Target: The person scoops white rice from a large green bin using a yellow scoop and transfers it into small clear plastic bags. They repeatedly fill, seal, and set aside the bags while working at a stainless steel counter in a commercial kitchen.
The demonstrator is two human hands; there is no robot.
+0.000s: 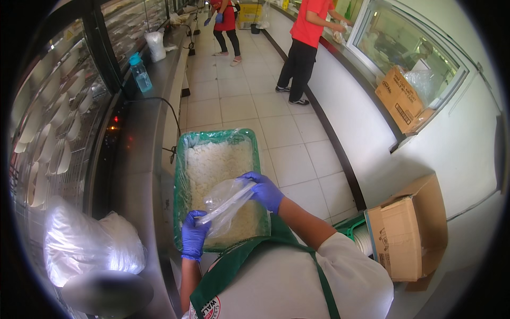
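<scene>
Both my hands wear blue gloves and hold a clear plastic bag [229, 203] by opposite ends of its mouth. My left hand [194, 235] grips the lower left end, near the tub's left side. At the upper right end, my right hand [263, 191] pinches the rim. The bag hangs over a green plastic tub [178, 199] lined with clear film. White rice [219, 161], or a similar crumbly white food, fills much of the tub. The bag looks empty, and its rim is stretched between my hands.
A steel counter [139, 131] along the left holds a blue water bottle [140, 73] and stuffed plastic bags [91, 239]. Cardboard boxes [398, 239] stand at lower right, another carton [402, 99] on the right ledge. Two people in red are farther along the tiled aisle [283, 127].
</scene>
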